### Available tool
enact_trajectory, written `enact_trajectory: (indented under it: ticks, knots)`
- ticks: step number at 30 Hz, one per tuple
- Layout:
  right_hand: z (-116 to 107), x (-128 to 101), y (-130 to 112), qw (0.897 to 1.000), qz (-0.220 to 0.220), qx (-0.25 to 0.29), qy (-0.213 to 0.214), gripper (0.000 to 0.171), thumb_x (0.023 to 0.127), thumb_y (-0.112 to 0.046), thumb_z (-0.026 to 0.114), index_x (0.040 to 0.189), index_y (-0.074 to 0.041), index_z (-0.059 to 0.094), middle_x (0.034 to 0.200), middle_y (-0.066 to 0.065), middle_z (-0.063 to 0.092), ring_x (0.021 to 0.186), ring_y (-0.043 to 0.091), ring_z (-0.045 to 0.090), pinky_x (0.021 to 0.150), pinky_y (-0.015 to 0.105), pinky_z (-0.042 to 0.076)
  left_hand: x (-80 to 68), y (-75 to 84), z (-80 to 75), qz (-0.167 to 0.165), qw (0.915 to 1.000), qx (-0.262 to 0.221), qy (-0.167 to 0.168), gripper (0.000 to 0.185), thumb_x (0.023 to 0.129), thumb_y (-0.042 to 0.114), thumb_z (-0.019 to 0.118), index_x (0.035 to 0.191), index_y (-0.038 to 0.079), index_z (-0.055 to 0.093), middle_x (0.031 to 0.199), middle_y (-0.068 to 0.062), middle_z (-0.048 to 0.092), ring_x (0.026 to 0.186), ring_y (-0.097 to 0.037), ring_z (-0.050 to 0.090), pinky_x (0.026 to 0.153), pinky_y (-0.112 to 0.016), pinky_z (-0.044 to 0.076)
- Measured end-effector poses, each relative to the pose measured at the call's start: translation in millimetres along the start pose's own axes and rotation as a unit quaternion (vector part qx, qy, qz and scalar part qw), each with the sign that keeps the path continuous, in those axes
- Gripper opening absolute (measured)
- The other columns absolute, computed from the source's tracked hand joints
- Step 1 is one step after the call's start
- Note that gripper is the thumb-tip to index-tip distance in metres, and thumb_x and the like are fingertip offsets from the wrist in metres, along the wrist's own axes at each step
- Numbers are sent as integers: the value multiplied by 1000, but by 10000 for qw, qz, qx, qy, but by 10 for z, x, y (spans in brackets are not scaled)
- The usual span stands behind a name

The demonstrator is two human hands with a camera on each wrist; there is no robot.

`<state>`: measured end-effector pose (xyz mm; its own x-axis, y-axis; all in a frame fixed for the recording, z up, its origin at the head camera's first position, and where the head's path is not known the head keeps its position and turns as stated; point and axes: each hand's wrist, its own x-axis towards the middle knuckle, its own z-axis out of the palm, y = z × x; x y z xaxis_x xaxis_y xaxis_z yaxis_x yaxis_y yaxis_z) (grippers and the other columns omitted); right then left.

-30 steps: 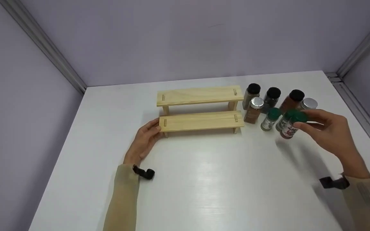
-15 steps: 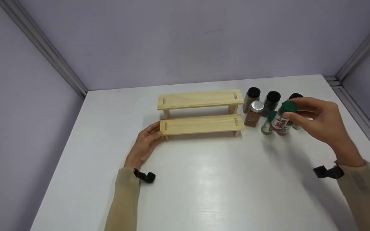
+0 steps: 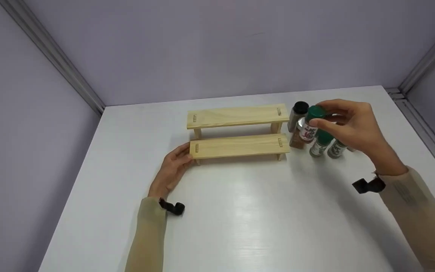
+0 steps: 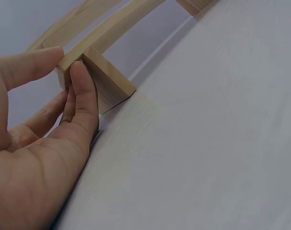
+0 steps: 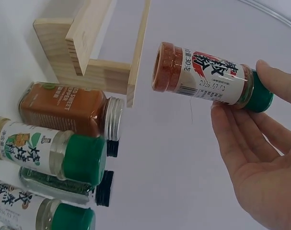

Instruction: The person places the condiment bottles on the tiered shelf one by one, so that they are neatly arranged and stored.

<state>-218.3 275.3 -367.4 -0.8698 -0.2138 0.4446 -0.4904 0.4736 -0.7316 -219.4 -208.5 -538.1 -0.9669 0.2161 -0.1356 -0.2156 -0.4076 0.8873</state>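
Observation:
In the head view, a two-tier light wooden rack stands near the back of the white table. My left hand pinches the left end of its lower shelf; the left wrist view has the thumb on top and fingers beneath the board. Between thumb and fingertips, my right hand holds a small spice jar by its green cap. Reddish powder fills this jar, which is raised off the table, right of the rack. In the head view it overlaps the silver-capped jar behind it.
Two green-capped jars, one nearer the rack and another, stand below the right hand. A black-capped jar is beside the upper shelf. More jars are hidden behind the right hand. Walls border the table's back and sides.
My right hand has lifted the green-capped spice jar from the group and carried it left toward the rack. The left hand has kept its hold on the lower shelf.

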Motion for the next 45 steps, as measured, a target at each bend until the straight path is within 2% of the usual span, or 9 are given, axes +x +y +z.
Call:
enact_trajectory:
  ticks: [9,14,21,29,39,45]
  knots:
    - [196,279,-221,9995,-58,181,-235,35,89,-7,88,122,-2,78,106,-9,77,93,1,75,83,13,60,13,10,23,88,9999,54,-47,60,106,-3,60,162,-3,38,161,-20,44,141,-25,53,112,-29,52]
    - [280,397,-334,9985,-99,455,-287,31,89,-8,88,118,-2,79,105,-3,79,92,8,75,83,16,61,32,2,59,70,9999,125,-38,58,106,-5,58,161,-2,40,160,-21,45,140,-25,55,111,-29,53]
    - [402,588,-450,9969,-291,630,-372,31,91,-10,86,120,-1,79,106,-4,79,96,8,75,86,17,61,53,1,65,57,10000,7,-66,60,105,-5,59,161,-3,39,162,-21,44,142,-27,53,113,-32,53]
    - [565,829,-620,9954,-398,722,-488,32,94,-16,85,123,-4,79,108,2,80,98,11,75,90,20,61,37,24,72,22,9998,152,-111,64,104,-1,63,162,-3,36,162,-20,43,141,-26,52,113,-32,52]
    - [948,1071,-833,9918,-632,801,-769,33,95,-21,85,124,-7,78,112,8,79,100,14,74,92,25,63,17,19,80,5,10000,76,-33,62,104,-1,63,161,-3,38,160,-19,45,139,-25,54,109,-30,54]
    - [1229,1171,-876,9899,-453,857,-1037,37,96,-24,84,128,-7,76,117,10,78,105,17,74,94,27,62,23,1,67,-47,9999,98,-8,59,105,-2,62,160,-2,41,155,-19,49,134,-25,58,107,-31,55]
